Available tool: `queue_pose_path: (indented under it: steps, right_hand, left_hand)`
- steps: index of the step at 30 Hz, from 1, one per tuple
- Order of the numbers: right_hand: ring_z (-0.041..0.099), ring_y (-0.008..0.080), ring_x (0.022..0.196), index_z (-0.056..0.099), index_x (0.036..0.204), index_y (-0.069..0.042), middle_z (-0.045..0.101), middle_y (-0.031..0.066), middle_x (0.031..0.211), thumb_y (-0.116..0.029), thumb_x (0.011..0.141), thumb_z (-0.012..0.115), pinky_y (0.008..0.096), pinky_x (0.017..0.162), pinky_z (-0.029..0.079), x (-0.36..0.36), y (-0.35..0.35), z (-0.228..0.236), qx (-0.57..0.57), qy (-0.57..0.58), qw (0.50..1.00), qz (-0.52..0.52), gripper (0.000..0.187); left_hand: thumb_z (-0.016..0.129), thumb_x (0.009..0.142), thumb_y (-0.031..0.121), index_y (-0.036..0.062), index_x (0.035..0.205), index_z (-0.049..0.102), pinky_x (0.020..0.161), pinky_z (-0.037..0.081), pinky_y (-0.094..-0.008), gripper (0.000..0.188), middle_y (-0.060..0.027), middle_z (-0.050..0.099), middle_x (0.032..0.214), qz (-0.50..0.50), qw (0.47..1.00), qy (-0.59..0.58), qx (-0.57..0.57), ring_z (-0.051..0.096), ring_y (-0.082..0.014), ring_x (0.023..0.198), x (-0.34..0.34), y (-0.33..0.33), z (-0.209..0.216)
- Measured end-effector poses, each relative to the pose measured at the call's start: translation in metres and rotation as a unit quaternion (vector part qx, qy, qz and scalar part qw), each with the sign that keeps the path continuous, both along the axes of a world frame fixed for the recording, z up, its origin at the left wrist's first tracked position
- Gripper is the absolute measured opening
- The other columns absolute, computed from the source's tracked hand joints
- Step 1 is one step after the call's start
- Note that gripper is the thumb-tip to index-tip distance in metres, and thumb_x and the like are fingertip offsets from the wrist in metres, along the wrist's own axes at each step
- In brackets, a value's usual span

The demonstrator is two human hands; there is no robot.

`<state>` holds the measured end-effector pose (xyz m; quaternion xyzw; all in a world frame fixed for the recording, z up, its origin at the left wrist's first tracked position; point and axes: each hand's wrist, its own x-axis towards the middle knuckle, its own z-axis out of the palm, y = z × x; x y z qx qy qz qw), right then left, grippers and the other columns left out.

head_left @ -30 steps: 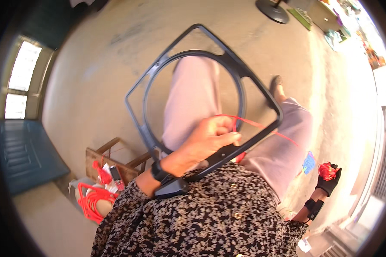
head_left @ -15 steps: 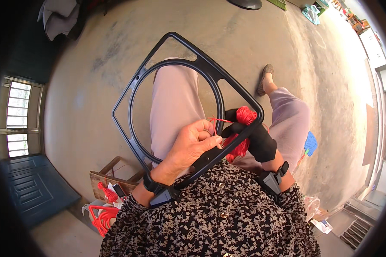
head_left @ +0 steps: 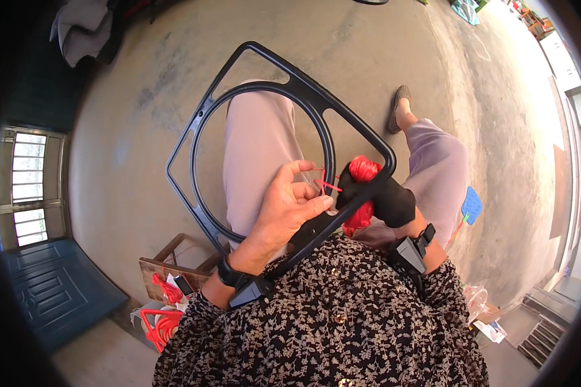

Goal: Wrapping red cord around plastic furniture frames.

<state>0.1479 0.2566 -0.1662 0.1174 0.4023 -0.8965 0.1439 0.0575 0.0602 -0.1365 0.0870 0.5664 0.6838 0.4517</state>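
Note:
A black frame [head_left: 342,119], square outside with a round ring inside, rests tilted over my lap. My bare left hand [head_left: 284,206] is inside the ring near its right edge. Its thumb and a finger pinch a thin red cord [head_left: 330,186] beside the ring's rim, while the index finger stretches out above. My right hand [head_left: 392,203], in a black glove, is closed around a bundle of red cord [head_left: 365,168] behind the frame's right corner. Part of the bundle hangs below the frame bar. The right fingertips are mostly hidden.
At lower left, a wooden stool [head_left: 181,274] stands beside red looped material [head_left: 160,329]. A blue flat paddle-shaped thing [head_left: 472,205] lies right of my leg. A clear plastic bag [head_left: 476,302] sits at lower right. A grey cloth-covered thing [head_left: 84,32] is at the far left.
My left index finger has lifted and straightened away from the thumb. The right hand and cord bundle have shifted slightly, and the cord between the hands now forms a small loop near the rim.

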Motion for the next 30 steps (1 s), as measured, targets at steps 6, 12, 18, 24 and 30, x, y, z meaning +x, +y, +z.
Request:
queue_pose_path:
  steps: [6,12,18,24,30]
  right_hand:
    - [0.06,0.0073,0.073,0.062,0.098,-0.002,0.065,0.0022,0.085,-0.01,0.082,0.071,0.0237,0.067,0.05,0.047,0.018,0.028,0.204,-0.098,0.974,0.019,0.02]
    - [0.065,0.0208,0.084,0.057,0.096,-0.003,0.066,0.0096,0.092,-0.022,0.086,0.067,0.0303,0.072,0.052,0.086,0.03,0.045,0.307,-0.104,0.945,0.047,0.023]
    - [0.055,0.0264,0.103,0.05,0.084,-0.01,0.061,0.0089,0.098,-0.032,0.093,0.057,0.0415,0.089,0.043,0.066,-0.004,0.022,-0.206,0.112,0.914,-0.332,0.024]
    - [0.052,0.0189,0.072,0.05,0.096,-0.007,0.053,0.0036,0.077,-0.021,0.092,0.054,0.0331,0.074,0.043,0.071,-0.003,0.005,-0.054,0.034,0.968,-0.243,0.014]
    - [0.057,0.0105,0.063,0.06,0.079,0.0,0.058,0.0039,0.068,-0.008,0.081,0.064,0.0277,0.055,0.045,0.054,-0.014,0.007,0.365,-0.078,0.922,-0.104,0.009]
  left_hand:
    - [0.067,0.086,0.006,-0.0019,0.123,0.041,0.064,0.045,-0.0187,0.046,-0.0056,0.064,0.082,-0.028,0.999,-0.013,-0.023,0.06,-0.007,0.074,-0.008,-0.003,0.008]
    - [0.064,0.087,0.007,-0.0025,0.118,0.049,0.065,0.048,-0.0183,0.036,-0.0066,0.066,0.083,-0.033,0.998,-0.045,-0.033,0.062,-0.0072,0.073,-0.007,-0.003,0.011]
    - [0.062,0.089,0.011,-0.0029,0.098,0.064,0.064,0.049,-0.0184,0.017,-0.0061,0.068,0.084,-0.095,0.992,-0.044,-0.075,0.062,-0.007,0.071,-0.008,-0.002,0.011]
    - [0.062,0.088,0.012,-0.0036,0.091,0.066,0.059,0.048,-0.0176,0.016,-0.0041,0.067,0.079,-0.121,0.984,-0.077,-0.102,0.061,-0.0055,0.066,-0.01,-0.004,0.006]
    - [0.062,0.087,0.008,-0.006,0.095,0.065,0.057,0.051,-0.0199,0.016,-0.0077,0.068,0.08,-0.11,0.981,-0.146,-0.069,0.063,-0.0079,0.063,-0.01,-0.004,0.011]
